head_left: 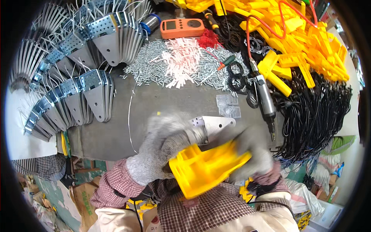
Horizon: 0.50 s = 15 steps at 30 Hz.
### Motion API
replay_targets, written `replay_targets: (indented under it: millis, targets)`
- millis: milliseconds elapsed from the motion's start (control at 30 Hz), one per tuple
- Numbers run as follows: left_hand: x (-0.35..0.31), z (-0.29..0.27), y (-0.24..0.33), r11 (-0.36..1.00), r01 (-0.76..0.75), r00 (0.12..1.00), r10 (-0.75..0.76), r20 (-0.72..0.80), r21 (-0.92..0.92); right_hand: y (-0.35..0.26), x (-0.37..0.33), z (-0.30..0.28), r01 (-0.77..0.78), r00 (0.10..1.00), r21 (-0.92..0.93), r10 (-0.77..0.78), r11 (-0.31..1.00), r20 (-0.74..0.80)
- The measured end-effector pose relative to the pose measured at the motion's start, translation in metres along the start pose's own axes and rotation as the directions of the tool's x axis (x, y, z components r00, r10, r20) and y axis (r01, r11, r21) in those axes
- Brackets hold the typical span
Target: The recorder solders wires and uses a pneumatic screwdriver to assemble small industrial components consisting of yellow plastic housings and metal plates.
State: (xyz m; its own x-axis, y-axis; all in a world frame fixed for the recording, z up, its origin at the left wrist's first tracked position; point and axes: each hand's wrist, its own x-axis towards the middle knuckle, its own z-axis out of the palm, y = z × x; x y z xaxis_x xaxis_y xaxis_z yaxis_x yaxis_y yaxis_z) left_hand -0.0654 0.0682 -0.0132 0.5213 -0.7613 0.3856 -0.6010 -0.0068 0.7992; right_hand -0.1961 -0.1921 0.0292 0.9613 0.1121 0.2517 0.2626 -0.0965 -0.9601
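A yellow plastic housing [205, 168] is tilted in front of my body, its outline slightly blurred. My right hand [253, 149], in a grey glove, grips its right end, with the fingers partly smeared by motion. My left hand [166, 137], also gloved, is beside the housing's left end and reaches toward a grey metal bracket with holes [220, 124]. Heavy blur hides its fingers, so I cannot tell whether it holds the bracket or the housing. The bracket shows between and beyond my hands, its lower part covered.
Rows of metal brackets with white wires [100, 92] stand left. Screws [147, 63] and pale pink sleeves [181, 62] lie at the back by an orange meter [182, 28]. At the right are a power screwdriver [266, 98], yellow housings [305, 42] and black cables [313, 120].
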Motion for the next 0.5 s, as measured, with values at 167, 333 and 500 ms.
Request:
replay_targets:
  millis: [167, 333, 500]
  targets:
    - [0.006, -0.031, 0.001, 0.81, 0.534, 0.843, -0.531, 0.083, -0.243, 0.031, -0.01, -0.026, -0.023, 0.99, -0.581, 0.101, 0.814, 0.103]
    - [-0.011, -0.003, -0.03, 0.816, 0.221, 0.974, -0.159, -0.16, 0.535, 0.04, -0.015, 0.009, -0.152, 0.988, -0.747, 0.129, 0.647, -0.089]
    - [-0.005, -0.014, -0.004, 0.772, -0.131, 0.915, -0.147, 0.375, 0.622, 0.044, 0.068, -0.031, -0.172, 0.983, -0.854, 0.023, 0.49, -0.185]
